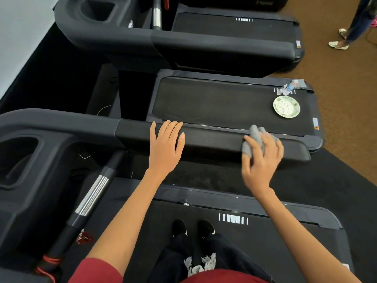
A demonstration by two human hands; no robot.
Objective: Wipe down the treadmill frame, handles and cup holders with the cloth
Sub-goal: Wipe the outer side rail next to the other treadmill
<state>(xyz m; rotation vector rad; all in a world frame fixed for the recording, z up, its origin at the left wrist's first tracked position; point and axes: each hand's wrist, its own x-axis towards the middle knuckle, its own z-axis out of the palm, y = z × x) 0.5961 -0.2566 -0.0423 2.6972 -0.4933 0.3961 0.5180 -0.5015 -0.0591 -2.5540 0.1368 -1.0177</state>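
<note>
Right hand (pixel 262 158): fingers curled on grey cloth (pixel 255 137), pressing it to the treadmill side handrail (pixel 214 139), right end. Left hand (pixel 166 142): fingers straight, together, flat on the same rail, further left. Far treadmill belt (pixel 214 99): patterned plate (pixel 286 107), small bottles (pixel 287 88).

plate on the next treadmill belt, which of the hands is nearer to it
Right. The right hand grips the grey cloth on the side rail, just below and left of the plate. The left hand rests flat on the same rail, much farther left.
</note>
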